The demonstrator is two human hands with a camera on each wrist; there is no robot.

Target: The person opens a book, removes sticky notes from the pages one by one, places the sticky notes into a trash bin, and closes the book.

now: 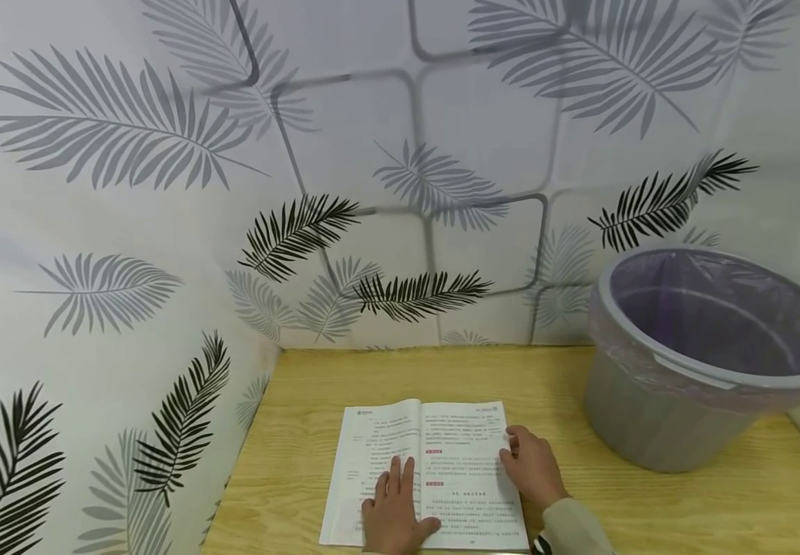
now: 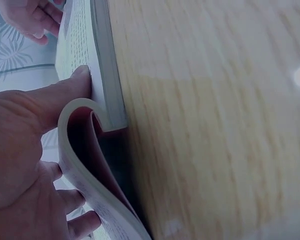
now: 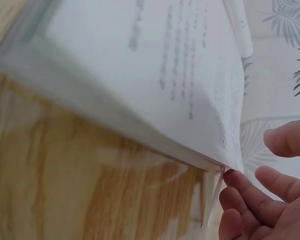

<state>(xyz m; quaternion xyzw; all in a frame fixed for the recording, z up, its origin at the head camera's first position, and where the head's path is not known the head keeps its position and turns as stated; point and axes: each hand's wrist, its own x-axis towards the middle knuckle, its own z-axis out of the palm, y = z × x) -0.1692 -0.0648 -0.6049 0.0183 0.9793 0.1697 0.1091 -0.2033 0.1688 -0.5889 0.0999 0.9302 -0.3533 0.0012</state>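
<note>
An open book (image 1: pixel 465 512) with printed text lies on the wooden table, its spine running away from me. My left hand (image 1: pixel 393 512) rests on the left page, fingers straight and spread, the thumb reaching across the fold. From the left wrist view, that thumb (image 2: pixel 72 90) presses near the spine while the left-hand pages bulge in a curve beside it. At the book's right edge is my right hand (image 1: pixel 536 466), with relaxed, bent fingers. The right wrist view has its fingertips (image 3: pixel 235 177) right at the page edge, the thumb (image 3: pixel 285 140) standing apart from them.
A grey bin (image 1: pixel 657 416) lined with a thin purplish bag stands on the table (image 1: pixel 511 378) to the right, beyond my right hand. Behind the table and along its left side rises a wall covering (image 1: pixel 344 154) with a leaf pattern.
</note>
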